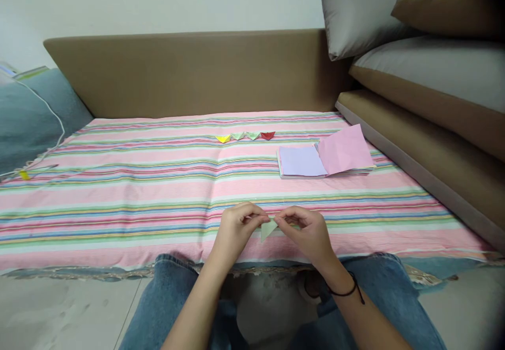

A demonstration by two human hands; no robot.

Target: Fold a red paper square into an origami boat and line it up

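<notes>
Between my two hands is a small piece of folded light green paper [268,230], with a pointed end hanging down. My left hand [243,223] pinches its upper left edge between thumb and fingers. At the upper right edge, my right hand [303,229] is closed on it in the same way. Beyond my hands, a row of small folded paper pieces lies on the striped cloth [165,192]: a yellow piece [223,139], a pale green piece [237,136], another pale green piece [253,135] and a red piece [268,135].
Right of the row lie a stack of lilac paper [302,161] and a stack topped by a raised pink sheet [345,150]. Cushions [430,71] are piled at the right, against a brown backrest [197,76]. A white cable [51,110] runs along the left side.
</notes>
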